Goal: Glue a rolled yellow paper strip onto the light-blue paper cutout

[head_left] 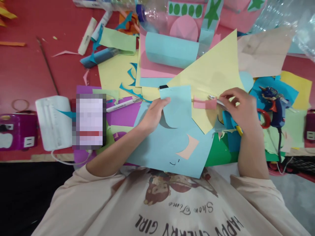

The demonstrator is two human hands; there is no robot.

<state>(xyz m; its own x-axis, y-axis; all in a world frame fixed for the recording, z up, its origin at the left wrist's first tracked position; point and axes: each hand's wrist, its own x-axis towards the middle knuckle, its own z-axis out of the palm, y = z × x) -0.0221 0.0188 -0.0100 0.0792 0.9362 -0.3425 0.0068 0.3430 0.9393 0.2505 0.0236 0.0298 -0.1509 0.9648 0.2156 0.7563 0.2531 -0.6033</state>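
The person's left hand [156, 113] has its grip closed on a small blue paper [179, 101]; the thumb lies on its left edge, and most of the paper extends to the right of this grip. One dark piece [163, 87] is at its top left corner.

The right hand [237, 101] has its fingers together on a slim pale tool [219, 101], which points to the left. The tip of the tool is at the right end of a pink strip [204, 102], so the strip lies just left of this grip and right of the small blue paper. Whether the tip pinches the strip, one cannot tell.

Below the hands is a large blue sheet [152, 147] with a peach scrap [189, 148] on it. On the red bench [19, 65], a glue gun [278, 113] stands to the right of the right hand.
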